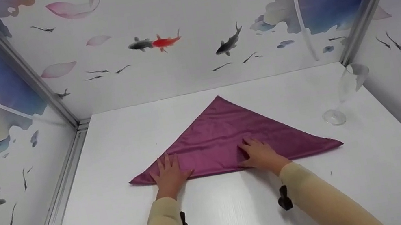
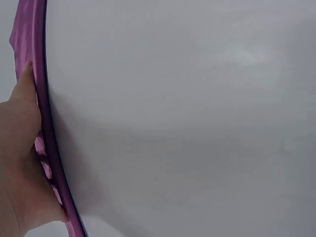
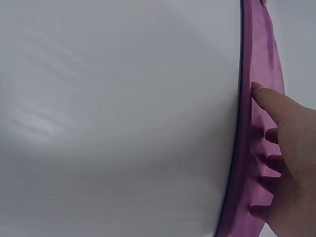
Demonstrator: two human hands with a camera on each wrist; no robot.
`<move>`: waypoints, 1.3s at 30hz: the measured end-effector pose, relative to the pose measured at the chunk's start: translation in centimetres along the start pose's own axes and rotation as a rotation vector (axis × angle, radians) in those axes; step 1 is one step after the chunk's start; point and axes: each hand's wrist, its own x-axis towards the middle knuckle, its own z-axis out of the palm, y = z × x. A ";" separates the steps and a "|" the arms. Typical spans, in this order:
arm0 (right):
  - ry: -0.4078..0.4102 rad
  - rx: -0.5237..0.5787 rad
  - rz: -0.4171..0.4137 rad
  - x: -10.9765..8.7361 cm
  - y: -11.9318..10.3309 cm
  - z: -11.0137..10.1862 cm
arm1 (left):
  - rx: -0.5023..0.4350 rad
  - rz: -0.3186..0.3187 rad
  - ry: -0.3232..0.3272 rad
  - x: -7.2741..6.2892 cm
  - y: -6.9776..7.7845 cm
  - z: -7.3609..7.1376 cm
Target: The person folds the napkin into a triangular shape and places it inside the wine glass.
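Observation:
A purple cloth napkin (image 1: 223,125) lies folded into a triangle on the white table, its peak pointing away and its long folded edge toward me. My left hand (image 1: 169,176) rests spread on the near left part of the napkin, fingers reaching forward and thumb along the edge. On the near right of centre, my right hand (image 1: 261,155) touches the cloth with its fingertips apart. In the right wrist view the right fingers (image 3: 270,162) press on the cloth just inside the folded edge. The left wrist view shows the left thumb (image 2: 25,84) against that edge.
A clear stemmed glass (image 1: 335,117) stands toward the right rear of the white table (image 1: 219,216). Walls printed with fish and petals (image 1: 165,7) enclose the back and both sides, joined by grey metal corner posts (image 1: 16,62).

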 end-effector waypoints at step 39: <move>0.211 -0.226 -0.171 -8.9 10.7 -1.2 | -0.183 0.012 0.276 -5.8 -0.4 -0.7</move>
